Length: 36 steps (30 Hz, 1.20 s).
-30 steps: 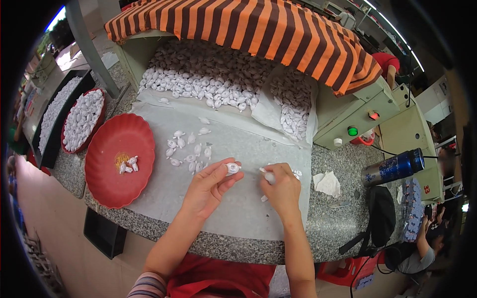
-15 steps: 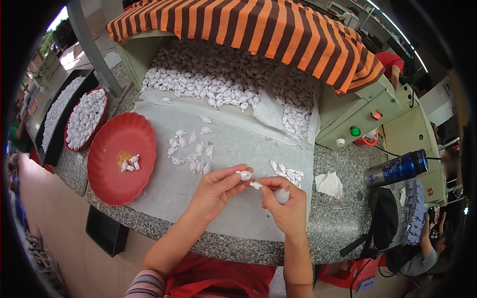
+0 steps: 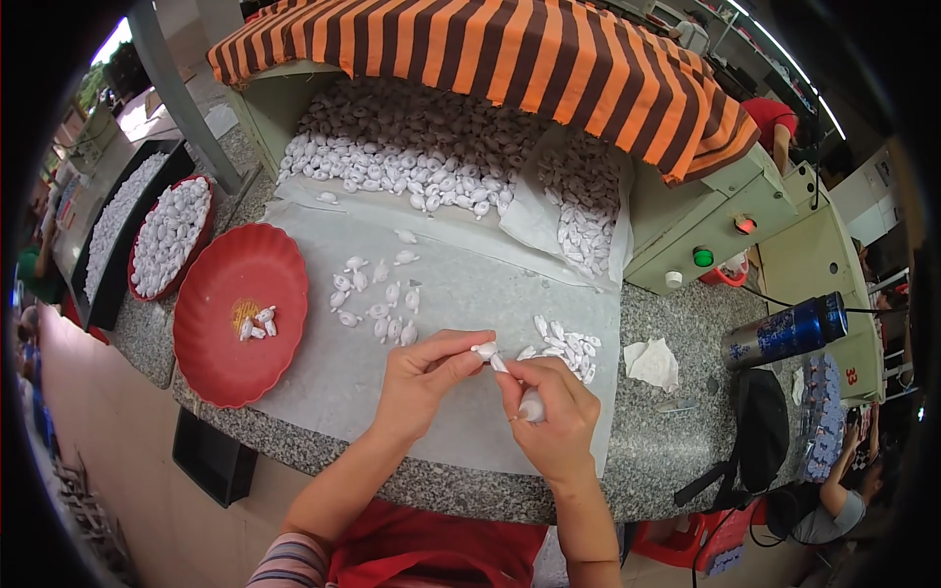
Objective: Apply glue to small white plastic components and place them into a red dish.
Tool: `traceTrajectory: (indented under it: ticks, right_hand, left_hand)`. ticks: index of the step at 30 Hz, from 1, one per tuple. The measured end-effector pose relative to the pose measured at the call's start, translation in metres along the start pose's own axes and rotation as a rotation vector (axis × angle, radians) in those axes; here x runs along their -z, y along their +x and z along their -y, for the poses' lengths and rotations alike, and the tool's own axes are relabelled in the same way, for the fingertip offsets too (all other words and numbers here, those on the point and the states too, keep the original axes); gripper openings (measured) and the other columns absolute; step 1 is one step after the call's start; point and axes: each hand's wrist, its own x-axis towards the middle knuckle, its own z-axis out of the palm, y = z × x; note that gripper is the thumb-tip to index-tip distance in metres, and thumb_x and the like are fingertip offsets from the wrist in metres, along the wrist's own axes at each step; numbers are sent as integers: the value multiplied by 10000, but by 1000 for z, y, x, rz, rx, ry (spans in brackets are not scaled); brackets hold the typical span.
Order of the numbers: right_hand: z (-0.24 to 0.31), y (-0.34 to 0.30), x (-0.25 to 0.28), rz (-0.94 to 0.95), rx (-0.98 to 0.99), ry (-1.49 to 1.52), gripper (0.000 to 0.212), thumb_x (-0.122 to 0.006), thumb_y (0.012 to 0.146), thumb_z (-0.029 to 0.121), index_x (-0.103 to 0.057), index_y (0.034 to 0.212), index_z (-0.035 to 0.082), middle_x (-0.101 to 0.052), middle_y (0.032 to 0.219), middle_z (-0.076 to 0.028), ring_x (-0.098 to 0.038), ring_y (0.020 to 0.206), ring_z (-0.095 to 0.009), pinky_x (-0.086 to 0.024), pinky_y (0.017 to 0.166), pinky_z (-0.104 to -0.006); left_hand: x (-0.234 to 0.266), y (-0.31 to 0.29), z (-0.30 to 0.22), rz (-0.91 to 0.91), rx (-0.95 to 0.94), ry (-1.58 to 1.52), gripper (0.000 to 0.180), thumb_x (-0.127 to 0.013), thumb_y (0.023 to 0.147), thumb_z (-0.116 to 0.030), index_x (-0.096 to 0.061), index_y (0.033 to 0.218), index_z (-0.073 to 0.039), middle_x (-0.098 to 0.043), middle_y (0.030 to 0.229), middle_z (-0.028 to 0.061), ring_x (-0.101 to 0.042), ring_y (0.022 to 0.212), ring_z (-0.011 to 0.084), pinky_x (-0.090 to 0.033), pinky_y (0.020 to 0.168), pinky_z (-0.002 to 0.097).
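My left hand [image 3: 416, 387] pinches a small rounded white plastic piece [image 3: 482, 349] between thumb and fingertips, above the paper-covered worktop. Between the thumb and forefinger of my right hand [image 3: 559, 419] is a slim white part [image 3: 498, 364], its tip touching the rounded piece. A small white squeeze bottle [image 3: 531, 406] is tucked in the same hand, partly hidden by the fingers. Several loose rounded pieces [image 3: 380, 311] lie on the paper beyond my left hand. Slim white parts [image 3: 569, 343] form a small heap just past my right hand.
On the left stands a red scalloped bowl [image 3: 284, 323] with a few pieces in it. Ahead, a green metal housing [image 3: 696, 220] under a striped cloth [image 3: 470, 49] covers heaps of white pieces. A blue bottle [image 3: 784, 331], crumpled tissue [image 3: 651, 364] and black bag [image 3: 760, 431] lie right.
My right hand has moved slightly left and turned, bringing the slim part against the rounded piece. The squeeze bottle has tilted and shifted nearer to me.
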Motion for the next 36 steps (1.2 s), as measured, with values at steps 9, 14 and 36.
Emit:
traceTrajectory:
  ticks: [9,14,36]
  right_hand:
    - [-5,-1,-4,6,-16,117,165,-677,666,-45,-591,798,5,-595,713,-97,-576,590,-161,-454,515,-242]
    - [-6,-2,-9,-8,-73,176,167,-681,670,-30,-579,796,10,-598,715,-100,-587,587,-170,-459,500,-244]
    - [-20,19,5,242,-901,486,151,-657,744,96,-596,707,-37,-580,576,-60,-489,424,-77,-402,376,-215]
  left_hand:
    - [1,1,3,16,-79,85,173,-565,807,-26,-623,961,28,-592,798,49,-568,720,118,-477,625,218]
    - [1,0,2,-11,-25,56,169,-579,802,-41,-626,949,29,-581,765,38,-554,676,103,-469,600,212]
    - [7,7,31,1,664,-493,194,-575,837,-184,-577,894,1,-608,836,80,-599,695,104,-483,575,154]
